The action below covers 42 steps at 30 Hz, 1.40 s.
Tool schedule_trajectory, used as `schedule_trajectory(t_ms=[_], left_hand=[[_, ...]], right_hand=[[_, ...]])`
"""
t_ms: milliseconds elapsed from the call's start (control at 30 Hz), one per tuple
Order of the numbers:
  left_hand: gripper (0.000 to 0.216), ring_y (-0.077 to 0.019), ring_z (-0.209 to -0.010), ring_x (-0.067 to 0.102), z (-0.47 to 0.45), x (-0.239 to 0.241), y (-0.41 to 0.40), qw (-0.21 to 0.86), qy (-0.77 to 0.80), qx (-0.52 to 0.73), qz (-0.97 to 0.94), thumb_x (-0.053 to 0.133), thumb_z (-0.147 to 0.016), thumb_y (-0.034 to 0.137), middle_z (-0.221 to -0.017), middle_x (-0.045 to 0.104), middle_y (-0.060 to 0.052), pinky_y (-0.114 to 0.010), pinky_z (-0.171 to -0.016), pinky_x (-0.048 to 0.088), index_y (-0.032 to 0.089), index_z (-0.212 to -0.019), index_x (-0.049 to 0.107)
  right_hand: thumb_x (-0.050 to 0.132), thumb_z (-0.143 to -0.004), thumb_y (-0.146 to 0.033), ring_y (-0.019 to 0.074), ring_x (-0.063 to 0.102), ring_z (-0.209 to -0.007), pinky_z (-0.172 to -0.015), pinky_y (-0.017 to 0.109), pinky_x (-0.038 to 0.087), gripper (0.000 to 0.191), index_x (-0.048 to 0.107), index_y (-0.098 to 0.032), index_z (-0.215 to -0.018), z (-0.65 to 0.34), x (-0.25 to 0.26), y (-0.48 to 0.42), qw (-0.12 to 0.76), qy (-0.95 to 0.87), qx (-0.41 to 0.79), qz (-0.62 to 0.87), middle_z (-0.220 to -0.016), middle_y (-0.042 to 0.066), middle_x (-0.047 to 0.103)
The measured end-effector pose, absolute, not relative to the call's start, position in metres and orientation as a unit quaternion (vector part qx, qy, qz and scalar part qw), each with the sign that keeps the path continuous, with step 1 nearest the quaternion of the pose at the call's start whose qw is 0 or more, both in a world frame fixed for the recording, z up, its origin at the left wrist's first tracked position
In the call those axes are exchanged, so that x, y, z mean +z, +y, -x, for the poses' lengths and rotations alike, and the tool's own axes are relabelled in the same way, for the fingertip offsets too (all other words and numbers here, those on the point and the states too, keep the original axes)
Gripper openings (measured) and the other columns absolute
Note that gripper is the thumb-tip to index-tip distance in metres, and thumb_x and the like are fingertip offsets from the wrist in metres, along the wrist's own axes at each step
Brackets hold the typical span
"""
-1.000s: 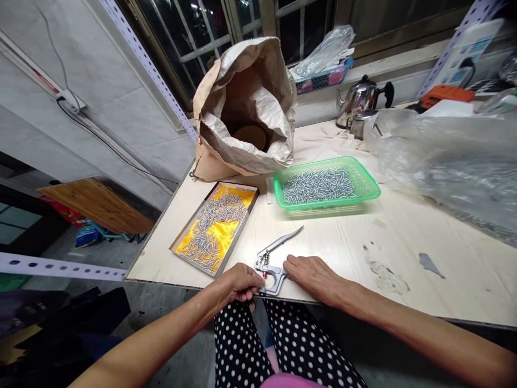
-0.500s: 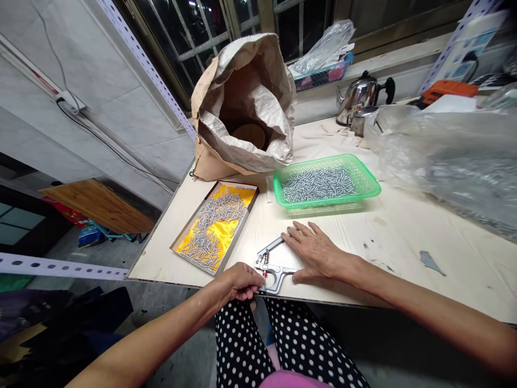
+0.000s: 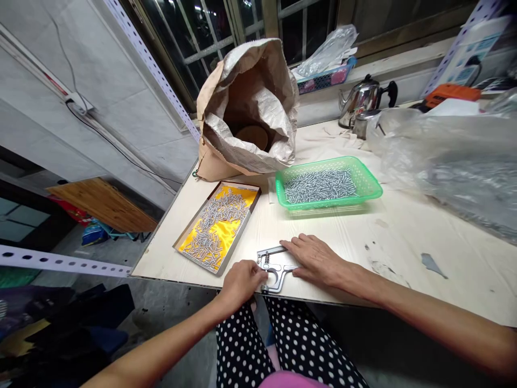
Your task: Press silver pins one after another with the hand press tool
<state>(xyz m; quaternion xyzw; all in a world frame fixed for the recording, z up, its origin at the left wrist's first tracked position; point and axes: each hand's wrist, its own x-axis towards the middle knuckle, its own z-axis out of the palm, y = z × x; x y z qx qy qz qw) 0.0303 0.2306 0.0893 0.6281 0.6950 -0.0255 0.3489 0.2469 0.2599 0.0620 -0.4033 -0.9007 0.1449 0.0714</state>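
a small silver metal hand press tool (image 3: 274,267) lies at the near edge of the pale wooden table (image 3: 404,237). the right hand (image 3: 313,258) presses flat on its lever, fingers spread; the left hand (image 3: 241,280) pinches at its jaw end (what it pinches is hidden). beyond sit a yellow-lined tray of small metal pins (image 3: 218,226) and a green plastic basket (image 3: 369,186).

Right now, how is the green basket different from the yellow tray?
The green basket is plastic with holed, raised walls; the yellow tray is flat and shallow, lined with shiny yellow cloth. The basket's small metal pieces lie heaped thickly, while the tray's pieces are spread thin, cloth showing through. The basket sits farther back, the tray by the table's left edge. Both hold similar silvery pieces.
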Motion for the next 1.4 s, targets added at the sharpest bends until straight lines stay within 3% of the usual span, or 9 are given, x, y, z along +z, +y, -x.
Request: schedule_trajectory(t_ms=[100, 233, 333, 400, 700, 933, 1100, 1233, 1400], left_hand=[[0.03, -0.0231, -0.101, 0.055, -0.045, 0.091, 0.228, 0.18, 0.586, 0.016, -0.79, 0.067, -0.078, 0.037, -0.107, 0.06, -0.006, -0.034, -0.083, 0.046, 0.019, -0.102, 0.063], [0.069, -0.0264, -0.114, 0.045, -0.062, 0.079, 0.24, 0.135, 0.459, -0.015, -0.878, 0.074, -0.072, 0.038, -0.133, 0.047, -0.01, -0.038, -0.095, 0.043, 0.016, -0.13, 0.044], [0.074, -0.0266, -0.108, 0.047, -0.067, 0.074, 0.254, 0.123, 0.428, -0.042, -0.895, 0.071, -0.074, 0.043, -0.125, 0.051, -0.01, -0.039, -0.091, 0.044, 0.015, -0.134, 0.037], [0.073, -0.0271, -0.104, 0.048, -0.069, 0.075, 0.262, 0.116, 0.418, -0.056, -0.899, 0.07, -0.074, 0.048, -0.119, 0.053, -0.011, -0.039, -0.087, 0.045, 0.015, -0.132, 0.039], [0.03, -0.0229, -0.094, 0.05, -0.076, 0.076, 0.271, 0.134, 0.421, -0.065, -0.895, 0.065, -0.081, 0.041, -0.099, 0.057, -0.006, -0.034, -0.077, 0.043, 0.017, -0.097, 0.057], [0.025, -0.0229, -0.093, 0.051, -0.076, 0.074, 0.273, 0.138, 0.44, -0.062, -0.885, 0.067, -0.08, 0.038, -0.095, 0.058, -0.005, -0.034, -0.078, 0.044, 0.018, -0.092, 0.06], [0.041, -0.0265, -0.104, 0.051, -0.079, 0.068, 0.245, 0.097, 0.506, 0.006, -0.857, 0.066, -0.081, 0.034, -0.114, 0.055, -0.01, -0.041, -0.088, 0.046, 0.016, -0.116, 0.053], [0.034, -0.0275, -0.124, 0.044, -0.086, 0.046, 0.207, 0.073, 0.462, 0.102, -0.878, 0.055, -0.089, 0.024, -0.13, 0.051, -0.012, -0.047, -0.104, 0.038, 0.017, -0.121, 0.05], [0.035, -0.0248, -0.13, 0.04, -0.095, 0.027, 0.186, 0.116, 0.434, 0.164, -0.878, 0.05, -0.092, 0.031, -0.13, 0.054, -0.008, -0.046, -0.11, 0.033, 0.021, -0.125, 0.048]], right_hand=[[0.072, -0.075, -0.024, 0.0272, 0.05, -0.098, -0.081, 0.039, 0.042, 0.066, 0.041, -0.013, -0.133, -0.247, 0.057, 0.257, 0.088, -0.896, 0.154, 0.407, -0.11, 0.011, 0.059], [0.076, -0.07, -0.027, 0.0288, 0.049, -0.105, -0.087, 0.042, 0.042, 0.085, 0.031, -0.01, -0.14, -0.252, 0.054, 0.256, 0.098, -0.889, 0.172, 0.412, -0.119, 0.015, 0.055], [0.08, -0.064, -0.034, 0.0308, 0.049, -0.105, -0.087, 0.042, 0.043, 0.083, 0.041, -0.008, -0.132, -0.257, 0.061, 0.256, 0.067, -0.879, 0.169, 0.441, -0.119, 0.018, 0.053], [0.078, -0.066, -0.035, 0.0309, 0.05, -0.101, -0.084, 0.041, 0.044, 0.066, 0.053, -0.007, -0.12, -0.257, 0.068, 0.255, 0.03, -0.875, 0.154, 0.459, -0.113, 0.017, 0.056], [0.061, -0.082, -0.015, 0.0253, 0.055, -0.087, -0.073, 0.035, 0.044, 0.009, 0.061, -0.015, -0.091, -0.244, 0.054, 0.253, 0.003, -0.89, 0.066, 0.45, -0.092, 0.01, 0.061], [0.058, -0.085, -0.014, 0.0224, 0.055, -0.086, -0.073, 0.033, 0.043, 0.005, 0.061, -0.016, -0.088, -0.247, 0.054, 0.252, 0.017, -0.882, 0.084, 0.464, -0.091, 0.007, 0.06], [0.074, -0.074, -0.033, 0.0267, 0.051, -0.1, -0.082, 0.035, 0.043, 0.05, 0.056, -0.011, -0.114, -0.263, 0.063, 0.27, 0.062, -0.886, 0.136, 0.438, -0.108, 0.013, 0.057], [0.053, -0.091, -0.03, 0.0234, 0.053, -0.094, -0.08, 0.034, 0.041, 0.026, 0.059, -0.014, -0.11, -0.268, 0.055, 0.284, 0.078, -0.893, 0.145, 0.418, -0.1, 0.011, 0.059], [0.05, -0.09, -0.016, 0.0223, 0.051, -0.088, -0.076, 0.032, 0.036, 0.013, 0.062, -0.016, -0.087, -0.26, 0.041, 0.306, 0.077, -0.894, 0.066, 0.437, -0.092, 0.007, 0.059]])
